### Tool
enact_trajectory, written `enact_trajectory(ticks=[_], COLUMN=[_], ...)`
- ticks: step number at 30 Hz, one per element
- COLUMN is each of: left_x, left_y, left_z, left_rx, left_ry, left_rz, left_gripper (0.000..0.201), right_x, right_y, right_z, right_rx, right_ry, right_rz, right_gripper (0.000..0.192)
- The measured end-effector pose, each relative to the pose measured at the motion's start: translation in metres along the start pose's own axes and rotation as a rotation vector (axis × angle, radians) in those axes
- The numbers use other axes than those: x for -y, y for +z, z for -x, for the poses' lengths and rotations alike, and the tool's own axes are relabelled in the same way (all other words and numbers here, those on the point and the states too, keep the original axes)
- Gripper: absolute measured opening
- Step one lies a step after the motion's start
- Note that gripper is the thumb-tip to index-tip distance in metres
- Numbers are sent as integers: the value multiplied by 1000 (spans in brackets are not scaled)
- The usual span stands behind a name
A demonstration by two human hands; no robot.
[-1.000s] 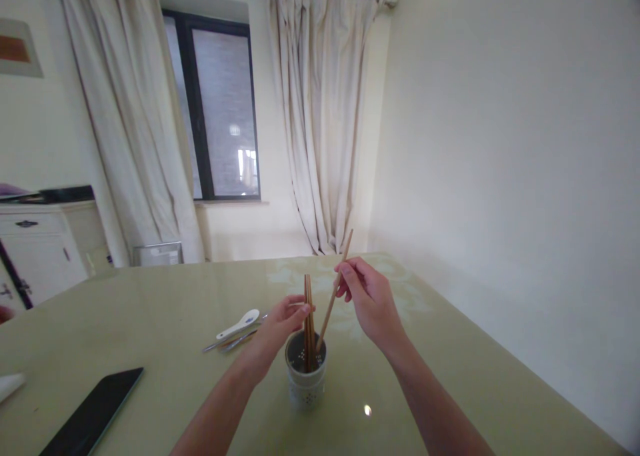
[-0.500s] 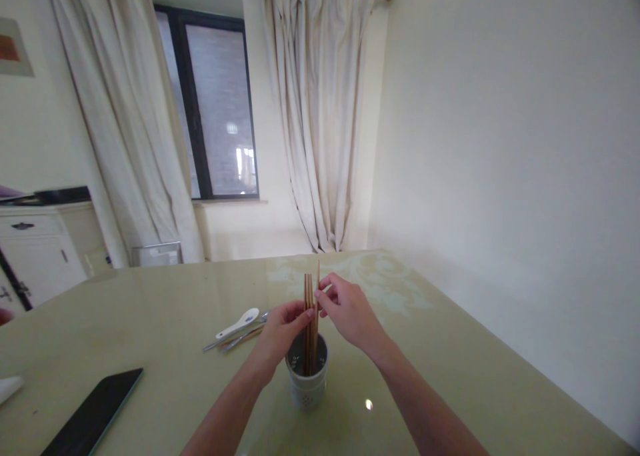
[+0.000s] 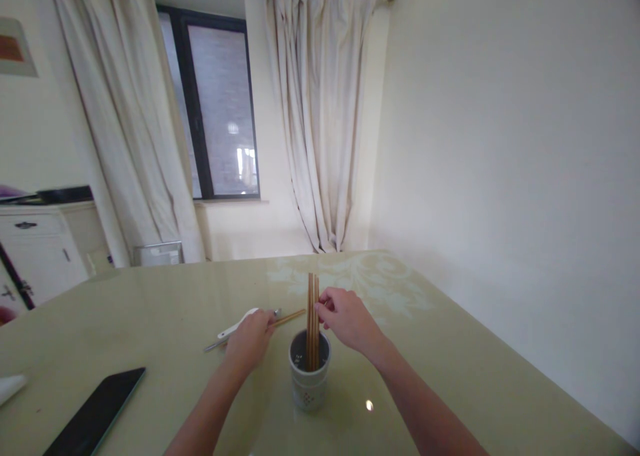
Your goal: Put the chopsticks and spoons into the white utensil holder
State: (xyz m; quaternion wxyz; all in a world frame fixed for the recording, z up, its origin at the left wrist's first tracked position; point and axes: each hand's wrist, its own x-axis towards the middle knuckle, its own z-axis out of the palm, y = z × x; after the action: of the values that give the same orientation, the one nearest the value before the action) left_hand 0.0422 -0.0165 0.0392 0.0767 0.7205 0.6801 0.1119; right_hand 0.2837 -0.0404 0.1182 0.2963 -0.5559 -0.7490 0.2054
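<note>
Head view: left hand (image 3: 249, 339) has let go of the bundle and gone to the loose chopstick (image 3: 290, 319)

Left grip pinches that stick beside the spoon (image 3: 239, 323) on the bench (image 3: 450, 369); right hand (image 3: 347, 321) now steadies the upright chopsticks (image 3: 313, 316) alone, fingertips closed on them, standing in the cup (image 3: 309, 383)

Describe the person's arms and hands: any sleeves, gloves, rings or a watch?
Both forearms are bare, with no sleeve in view. The left hand and the right hand wear no gloves. No ring, watch or wristband shows on either; fingers are too small to check closely.
</note>
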Motion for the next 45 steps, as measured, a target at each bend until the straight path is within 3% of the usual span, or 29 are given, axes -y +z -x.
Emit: enact_trajectory(ticks=[14,25,28,33,37,39,42,45], left_x=[-5,-9,-7,-9,-32,-48,-67,-69], left_y=[8,6,2,-27,-60,-72,-83,-84], left_z=[7,10,7,4,18,30,44,45], left_rx=[70,84,71,-9,-166,-159,-141,-173], left_ry=[-29,-41,-43,36,202,332,413,428], left_rz=[-174,-126,-81,89,614,799,900,878], left_gripper=[27,22,19,23,20,20,20,26], right_x=[2,6,6,12,20,23,28,30], right_y=[-6,-12,-15,-24,-27,-28,-28,-33], right_z=[2,3,3,7,13,15,17,18], right_rx=[-11,-54,-121,-285,-254,-225,-230,-272], right_ry=[1,0,-19,-88,-174,-221,-267,-267], right_rz=[19,14,36,-28,-281,-442,-585,-648], right_gripper=[21,20,20,20,20,22,25,29])
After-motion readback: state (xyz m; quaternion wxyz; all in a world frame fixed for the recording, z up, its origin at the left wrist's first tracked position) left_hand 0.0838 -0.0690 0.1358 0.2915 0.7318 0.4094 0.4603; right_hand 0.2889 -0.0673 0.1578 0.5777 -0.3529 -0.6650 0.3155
